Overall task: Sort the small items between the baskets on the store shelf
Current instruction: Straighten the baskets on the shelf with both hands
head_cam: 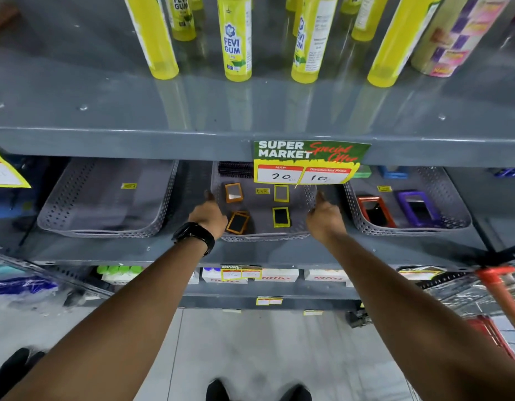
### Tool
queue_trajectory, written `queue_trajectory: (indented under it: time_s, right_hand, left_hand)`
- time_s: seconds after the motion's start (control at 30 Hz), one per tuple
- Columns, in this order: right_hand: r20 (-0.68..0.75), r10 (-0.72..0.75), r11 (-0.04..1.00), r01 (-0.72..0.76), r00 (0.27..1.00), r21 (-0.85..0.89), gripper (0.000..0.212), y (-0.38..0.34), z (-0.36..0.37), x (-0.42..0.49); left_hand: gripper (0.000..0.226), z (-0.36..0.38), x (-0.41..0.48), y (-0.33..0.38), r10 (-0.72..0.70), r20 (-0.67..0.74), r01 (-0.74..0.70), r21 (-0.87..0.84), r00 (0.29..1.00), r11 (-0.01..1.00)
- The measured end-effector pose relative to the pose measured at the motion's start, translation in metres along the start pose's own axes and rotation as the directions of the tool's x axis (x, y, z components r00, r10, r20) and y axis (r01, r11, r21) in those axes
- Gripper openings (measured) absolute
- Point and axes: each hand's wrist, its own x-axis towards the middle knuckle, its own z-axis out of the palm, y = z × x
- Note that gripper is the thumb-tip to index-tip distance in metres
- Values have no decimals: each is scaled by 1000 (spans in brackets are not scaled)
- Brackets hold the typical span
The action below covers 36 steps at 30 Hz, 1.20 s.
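Three grey perforated baskets sit in a row along the front edge of the grey metal shelf [250, 253], under an upper shelf lined with yellow gum bottles [238, 39]. The left basket [106, 198] holds nothing I can make out beyond a small yellow sticker. The right basket [450, 204] carries two larger frames, a red one [374, 211] and a purple one [418, 208], side by side. And the middle basket [265, 236] is where the action is: both arms are stretched out, the left hand [208, 214], with a black watch [194, 237] on its wrist, clamped on that basket's left wall, the right hand [325, 217] clamped on its right wall, thumbs up over the rim on each side. Above it, hanging off the upper shelf's front edge, a green and yellow price sign [308, 162] covers the basket's back right corner. Inside, four small framed mirrors lie flat: an orange one [233, 192] at back left, another orange one [238, 222] at front left just beside the left hand, a yellow one [281, 193] at back centre, and a yellow one [280, 217] in front of it. Something dark and ribbed [234, 168] lies along the back wall; blurred, can't tell what.
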Motion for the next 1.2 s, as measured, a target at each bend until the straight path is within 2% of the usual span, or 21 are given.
queue_trajectory:
  time_s: [0.07,0.17,0.23,0.3,0.4,0.47,0.57,0.7,0.87,0.93,1.03,1.2]
  right_hand:
    - [-29,-51,999,51,998,0,56,4,-5,-2]
    - [-108,-128,992,128,986,-13,47,18,-20,-7]
    - [-181,-162,986,164,970,-8,47,32,-36,-10]
    - [-258,-205,977,212,944,1,47,49,-53,-11]
    - [-365,-225,972,235,904,-16,45,79,-82,-9]
    - [-378,-212,976,216,901,-33,45,107,-100,-5]
    - [-384,-131,991,130,914,-29,46,156,-124,4]
    - [-366,63,998,-69,928,-4,49,220,-153,20]
    - [-182,344,939,-333,921,90,65,263,-162,34]
    - [-157,367,928,-350,917,126,61,266,-159,34]
    - [-155,320,937,-288,935,197,56,268,-156,33]
    - [-174,277,959,-261,945,109,61,271,-158,38]
  left_hand:
    - [72,1,-4,5,-12,24,13,-35,1000,999]
    - [75,5,-14,20,61,-75,-68,-102,995,992]
    - [70,10,-20,39,153,-204,-153,18,967,988]
    - [65,16,-26,63,248,-267,-215,147,931,965]
    - [48,31,-35,108,421,-282,-387,169,862,906]
    - [53,45,-43,142,492,-259,-490,80,831,868]
    - [65,69,-52,186,548,-127,-557,-41,827,830]
    - [68,98,-62,232,515,4,-507,-161,857,847]
    - [76,117,-66,258,273,231,-202,-292,934,935]
    - [75,120,-67,261,219,246,-123,-354,944,927]
    - [72,123,-67,269,253,212,-166,-357,944,919]
    - [74,127,-70,276,250,202,-182,-303,947,935]
